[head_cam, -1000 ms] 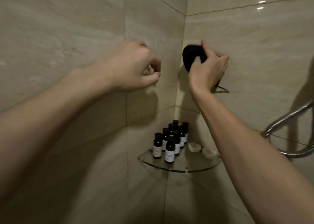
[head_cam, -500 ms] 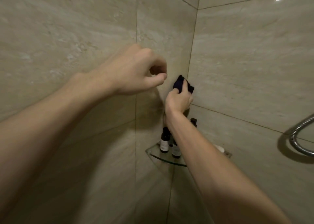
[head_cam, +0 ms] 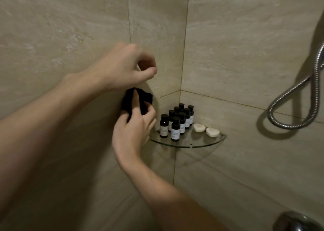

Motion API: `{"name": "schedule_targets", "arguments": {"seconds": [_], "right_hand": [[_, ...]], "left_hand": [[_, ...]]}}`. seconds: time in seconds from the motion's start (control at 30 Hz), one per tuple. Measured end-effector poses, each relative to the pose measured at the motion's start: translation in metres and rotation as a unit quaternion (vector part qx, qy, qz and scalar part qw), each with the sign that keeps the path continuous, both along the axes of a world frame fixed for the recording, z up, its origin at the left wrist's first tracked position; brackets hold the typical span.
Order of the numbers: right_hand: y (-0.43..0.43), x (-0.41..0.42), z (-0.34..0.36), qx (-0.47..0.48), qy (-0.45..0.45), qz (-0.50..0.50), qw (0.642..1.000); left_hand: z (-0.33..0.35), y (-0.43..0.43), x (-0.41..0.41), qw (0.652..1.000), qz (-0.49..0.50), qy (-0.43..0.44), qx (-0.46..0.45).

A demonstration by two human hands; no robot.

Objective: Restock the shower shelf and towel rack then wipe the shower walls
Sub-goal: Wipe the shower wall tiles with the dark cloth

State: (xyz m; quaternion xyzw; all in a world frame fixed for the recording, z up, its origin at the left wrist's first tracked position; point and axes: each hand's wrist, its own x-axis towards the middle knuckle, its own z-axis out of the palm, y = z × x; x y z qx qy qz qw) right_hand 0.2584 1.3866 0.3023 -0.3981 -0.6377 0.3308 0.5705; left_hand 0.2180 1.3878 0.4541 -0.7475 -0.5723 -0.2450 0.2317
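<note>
Though bunched, cloth (head_cam: pixel 146 98) between hands (head_cam: pixel 122 69) (head_cam: pixel 134 131).

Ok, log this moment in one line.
phase: wall wipe | right hand: grips dark cloth on left wall | left hand: curled, empty | glass shelf: bottles, soaps

Beige stone-look tile walls (head_cam: pixel 245 46) meet at a corner, thin grout lines. Metal hose (head_cam: pixel 316 94) loops on right wall. Chrome fitting (head_cam: pixel 298 222) bottom right. Dim light.
</note>
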Motion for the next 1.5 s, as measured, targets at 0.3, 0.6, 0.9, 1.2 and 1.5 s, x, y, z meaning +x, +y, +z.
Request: {"name": "schedule_targets", "arguments": {"seconds": [0.3, 0.6, 0.9, 1.2, 1.5], "right_hand": [[0.013, 0.024, -0.018, -0.009, 0.157, 0.052, 0.986], [-0.010, -0.017, -0.054, 0.004, 0.146, -0.023, 0.989], [-0.004, 0.071, -0.073, -0.209, 0.182, 0.101, 0.955], [0.057, 0.175, -0.056, 0.059, -0.035, -0.167, 0.984], [0.102, 0.177, -0.098, 0.233, -0.340, -0.199, 0.889]], "left_hand": [[-0.035, -0.025, -0.008, 1.000, 0.018, -0.012, -0.022], [-0.045, -0.050, -0.012, 0.997, -0.001, -0.074, 0.005], [-0.084, -0.032, 0.000, 0.993, 0.001, -0.107, -0.049], [-0.159, -0.001, 0.015, 0.979, 0.122, -0.083, -0.140], [-0.191, -0.001, 0.018, 0.967, 0.149, -0.042, -0.202]]}}
